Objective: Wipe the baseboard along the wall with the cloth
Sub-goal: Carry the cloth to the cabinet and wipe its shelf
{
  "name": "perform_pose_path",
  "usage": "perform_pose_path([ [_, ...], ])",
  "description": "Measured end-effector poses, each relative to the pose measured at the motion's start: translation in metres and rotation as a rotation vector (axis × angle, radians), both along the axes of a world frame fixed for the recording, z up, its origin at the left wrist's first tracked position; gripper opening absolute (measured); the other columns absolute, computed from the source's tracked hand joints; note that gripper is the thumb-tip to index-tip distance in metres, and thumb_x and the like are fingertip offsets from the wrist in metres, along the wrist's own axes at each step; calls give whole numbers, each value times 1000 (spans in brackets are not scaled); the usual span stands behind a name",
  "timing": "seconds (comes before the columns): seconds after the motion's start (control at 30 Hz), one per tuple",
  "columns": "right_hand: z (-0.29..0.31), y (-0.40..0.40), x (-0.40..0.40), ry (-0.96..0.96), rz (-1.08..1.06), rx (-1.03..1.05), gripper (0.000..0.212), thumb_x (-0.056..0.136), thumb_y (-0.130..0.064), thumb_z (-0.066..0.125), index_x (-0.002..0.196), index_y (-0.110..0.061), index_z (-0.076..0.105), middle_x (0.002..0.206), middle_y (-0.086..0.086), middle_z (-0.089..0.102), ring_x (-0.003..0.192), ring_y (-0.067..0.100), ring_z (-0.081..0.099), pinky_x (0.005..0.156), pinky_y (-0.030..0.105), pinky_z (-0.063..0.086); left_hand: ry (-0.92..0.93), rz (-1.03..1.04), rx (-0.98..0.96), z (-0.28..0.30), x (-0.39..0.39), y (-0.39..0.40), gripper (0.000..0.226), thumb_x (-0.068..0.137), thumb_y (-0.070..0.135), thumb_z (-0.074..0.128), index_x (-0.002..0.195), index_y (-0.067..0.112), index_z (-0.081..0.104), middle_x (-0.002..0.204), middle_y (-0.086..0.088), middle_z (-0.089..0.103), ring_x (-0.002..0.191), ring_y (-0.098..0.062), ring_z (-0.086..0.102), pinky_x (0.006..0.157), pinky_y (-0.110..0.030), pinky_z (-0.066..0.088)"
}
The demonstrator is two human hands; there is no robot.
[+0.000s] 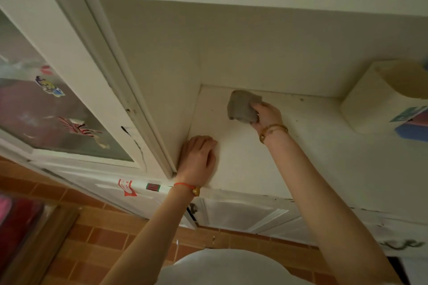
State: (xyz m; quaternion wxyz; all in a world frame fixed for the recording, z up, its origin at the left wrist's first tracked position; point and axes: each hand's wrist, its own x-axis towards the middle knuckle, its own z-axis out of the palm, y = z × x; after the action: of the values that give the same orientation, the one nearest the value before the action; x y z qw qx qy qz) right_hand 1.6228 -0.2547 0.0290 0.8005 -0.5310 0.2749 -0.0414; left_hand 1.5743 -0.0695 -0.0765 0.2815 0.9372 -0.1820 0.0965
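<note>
A bunched grey cloth (pixel 242 106) presses on the white shelf surface (pixel 308 152) close to where it meets the back wall (pixel 266 53). My right hand (pixel 266 114) is shut on the cloth from the right, a gold bracelet at its wrist. My left hand (pixel 199 157) lies flat, fingers together, on the shelf's left end against the side panel, holding nothing. No baseboard can be told apart from the shelf and wall joint. Dark specks dot the shelf to the right of the cloth.
A white box-like container (pixel 375 102) stands on the shelf at the right with blue and pink items (pixel 412 127) beside it. A glass cabinet door with stickers (pixel 48 109) is at left. Drawers with a handle (pixel 192 209) sit below, above brown floor tiles (pixel 97 238).
</note>
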Motion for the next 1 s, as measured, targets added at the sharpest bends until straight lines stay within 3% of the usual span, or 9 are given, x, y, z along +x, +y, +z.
perform_pose_path([
  [0.07,-2,6,30,6,18,-33,30,91,4,54,120,13,55,111,19,61,84,28,63,91,43,49,-20,9,-15,-2,0,-1,30,86,21,46,106,15,68,112,-2,66,106,-24,53,92,-37,39],
  [0.17,-16,14,74,61,51,-124,35,89,-3,61,122,10,56,123,24,60,106,35,61,91,44,51,-28,3,-27,-4,1,-1,33,87,21,45,109,14,68,114,-3,65,109,-23,51,96,-35,36],
  [0.23,-26,21,97,89,79,-177,40,88,-6,63,124,9,55,126,23,59,112,36,59,93,45,50,-22,-3,-35,-5,2,0,33,87,20,45,110,14,68,115,-3,65,111,-23,51,98,-35,35],
  [0.33,-36,30,122,119,125,-291,44,86,-10,66,125,7,55,125,21,59,111,35,59,94,45,50,-12,-5,-54,-4,1,0,31,87,19,46,110,13,67,114,-4,65,111,-23,51,100,-35,35],
  [0.47,-46,35,140,169,159,-511,47,85,-21,67,126,0,59,123,15,62,110,29,60,91,30,50,-23,-20,-63,-1,0,0,30,84,14,49,108,12,66,111,-4,65,109,-24,53,97,-39,42],
  [0.87,-61,37,149,137,151,-853,43,85,-26,68,117,0,55,122,16,59,114,27,54,91,27,40,-41,-11,-48,-1,2,0,31,84,12,49,109,11,67,113,-5,65,110,-26,56,99,-38,40],
  [1.0,-64,34,149,158,215,-1028,50,77,-42,70,105,-2,64,113,16,63,106,30,59,88,34,49,-38,-10,-54,0,1,-1,32,83,12,48,108,11,67,112,-5,65,109,-25,54,99,-35,38],
])
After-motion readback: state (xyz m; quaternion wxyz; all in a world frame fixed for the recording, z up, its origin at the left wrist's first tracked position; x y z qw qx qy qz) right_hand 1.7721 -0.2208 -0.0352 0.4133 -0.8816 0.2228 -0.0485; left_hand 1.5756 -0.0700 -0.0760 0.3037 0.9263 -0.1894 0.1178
